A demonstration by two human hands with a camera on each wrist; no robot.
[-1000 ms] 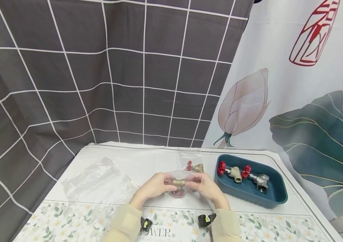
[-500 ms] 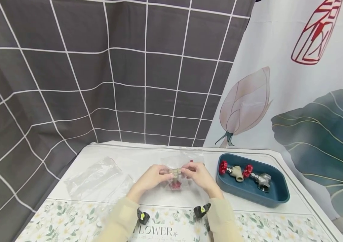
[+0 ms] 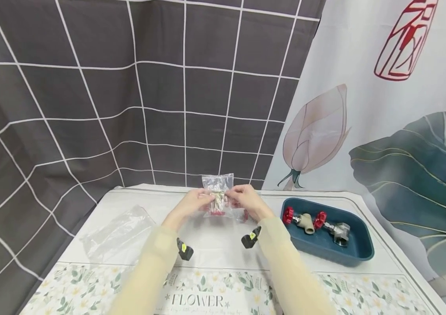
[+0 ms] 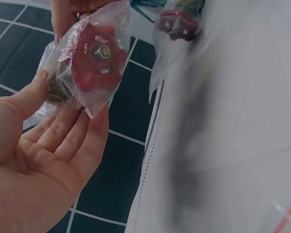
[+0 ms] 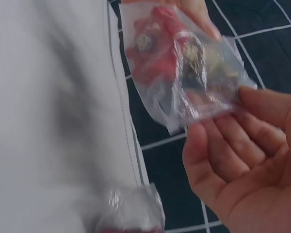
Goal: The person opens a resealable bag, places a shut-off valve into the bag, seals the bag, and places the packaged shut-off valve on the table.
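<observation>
Between both hands, a brass valve with a red handwheel point(image 4: 98, 60) hangs inside a clear plastic bag point(image 3: 217, 180), raised above the far part of the table. My left hand point(image 3: 193, 204) pinches the bag and the valve body from the left, thumb on the near side and fingers behind. From the right, my right hand point(image 3: 248, 201) pinches the other side in the same manner. The handwheel points downward in the head view. Just behind the right hand on the table lies another bagged valve point(image 4: 177, 24) with a red handwheel, mostly hidden in the head view.
To the right stands a blue tray point(image 3: 358, 253) holding two valves: a beige one point(image 3: 306, 223) and a silver metal one point(image 3: 341, 234), both with red handwheels. Flat clear bags point(image 3: 116, 232) lie on the left. A floral strip point(image 3: 345, 293) runs along the table front; a grid-patterned curtain point(image 3: 160, 131) hangs behind.
Both hands have lifted the bagged valve up and away from the body, toward the table's far edge. The bag now stands upright with the handwheel below. The tray has not moved.
</observation>
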